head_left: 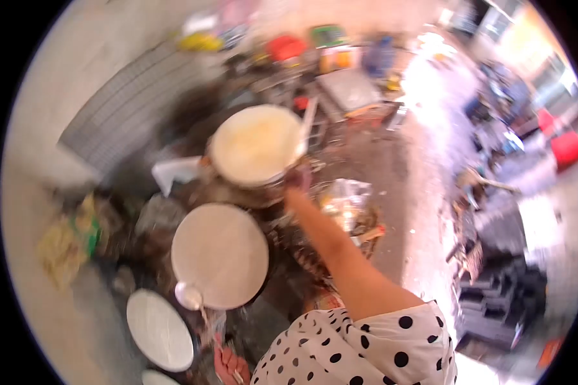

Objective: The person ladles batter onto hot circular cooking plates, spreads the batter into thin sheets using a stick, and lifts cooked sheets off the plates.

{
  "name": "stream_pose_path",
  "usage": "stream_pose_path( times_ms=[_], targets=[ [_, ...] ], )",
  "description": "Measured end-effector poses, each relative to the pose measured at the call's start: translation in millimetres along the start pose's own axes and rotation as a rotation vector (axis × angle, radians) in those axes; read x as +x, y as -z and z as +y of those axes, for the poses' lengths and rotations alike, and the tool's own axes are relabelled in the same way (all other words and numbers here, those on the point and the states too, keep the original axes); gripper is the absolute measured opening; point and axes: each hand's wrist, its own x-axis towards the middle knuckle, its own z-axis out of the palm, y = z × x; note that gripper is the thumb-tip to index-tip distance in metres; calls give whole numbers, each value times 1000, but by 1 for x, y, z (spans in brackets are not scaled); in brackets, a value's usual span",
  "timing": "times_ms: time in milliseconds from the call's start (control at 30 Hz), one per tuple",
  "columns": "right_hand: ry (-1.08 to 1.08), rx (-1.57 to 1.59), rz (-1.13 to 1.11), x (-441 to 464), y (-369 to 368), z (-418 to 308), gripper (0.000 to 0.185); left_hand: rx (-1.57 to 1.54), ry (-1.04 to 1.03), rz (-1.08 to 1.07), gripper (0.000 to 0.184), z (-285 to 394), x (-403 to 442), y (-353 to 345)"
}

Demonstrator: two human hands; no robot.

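Observation:
At the bottom, my left hand [230, 367] is closed around the handle of a ladle [188, 296]. The ladle's round bowl overlaps the near edge of a large round vessel with a pale, flat surface [219, 253]; whether that surface is batter or a cover I cannot tell. My right arm stretches forward, and my right hand [298, 178] is at the near right edge of a second round pan [257, 146] with a pale yellowish surface. Motion smears its fingers. A pale flat strip [309, 122] rises beside that pan's right edge; whether I hold it is unclear.
White oval-looking plates [160, 330] lie at lower left. Yellowish plastic bags [67, 247] rest by the left wall. Beyond the pans are a red container [286, 47], a grey flat-topped box [349, 88] and a blue jug [379, 56]. Dark stacked blocks [501, 301] stand at right.

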Motion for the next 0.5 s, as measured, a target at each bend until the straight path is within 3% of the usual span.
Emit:
stream_pose_path(
  times_ms=[33, 67, 100, 167, 233, 267, 333, 400, 467, 500],
  targets=[
    [-19, -213, -100, 1, 6, -38, 20, 47, 226, -242, 24, 12, 6, 5],
    [40, -287, -281, -2, 24, -69, 18, 82, 436, -472, 34, 15, 10, 0],
    [139, -352, -444, -6, 44, -102, 17, 91, 460, -497, 34, 11, 15, -4],
    [415, -449, -638, -11, 86, -162, 20, 349, 233, -472, 25, 5, 35, -1],
    [618, -522, -729, -6, 126, -222, 26, 598, -15, -416, 31, -1, 47, 5],
    [666, -550, -766, 1, 144, -258, 30, 716, -148, -373, 39, -5, 46, 6],
    [511, -575, -883, 11, 170, -342, 28, 809, -258, -293, 47, -20, 52, 2],
    [335, -593, -1014, -17, 177, -351, 26, 767, -183, -275, 48, -45, 60, -34],
    [349, 121, -1083, -81, 163, -329, 22, 718, -112, -202, 50, -59, 75, -37],
    [546, -137, -1324, -68, 180, -357, 20, 726, -98, -133, 50, -54, 56, -14]
  ],
)
